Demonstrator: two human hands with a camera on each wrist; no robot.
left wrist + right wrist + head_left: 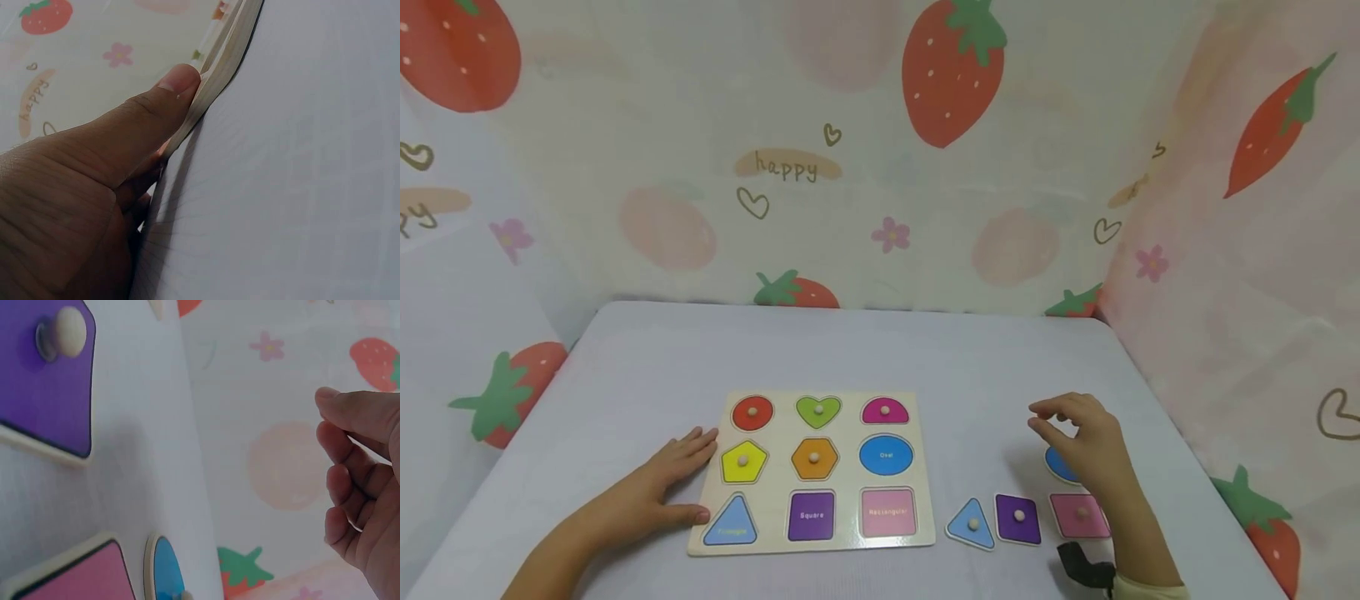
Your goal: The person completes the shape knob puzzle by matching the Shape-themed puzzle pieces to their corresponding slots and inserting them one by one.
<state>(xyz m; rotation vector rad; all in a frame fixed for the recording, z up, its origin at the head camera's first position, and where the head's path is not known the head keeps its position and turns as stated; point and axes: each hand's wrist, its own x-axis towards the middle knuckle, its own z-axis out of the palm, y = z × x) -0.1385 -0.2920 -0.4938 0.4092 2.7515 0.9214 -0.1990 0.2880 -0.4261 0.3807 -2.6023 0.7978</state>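
My left hand rests at the left edge of a cream shape-puzzle board. Its fingers are spread, and the thumb touches the board's side in the left wrist view. Above the table, right of the board, hovers my right hand, thumb and fingers loosely bent with nothing between them. Under and near it lie knobbed pieces: a blue oval, partly hidden by the hand, a pink rectangle, a purple square and a light blue triangle.
Knobbed pieces fill several board places, among them a red circle, green heart and orange hexagon. The oval, triangle, square and rectangle places show printed labels. A white cloth covers the table; strawberry-print sheets surround it.
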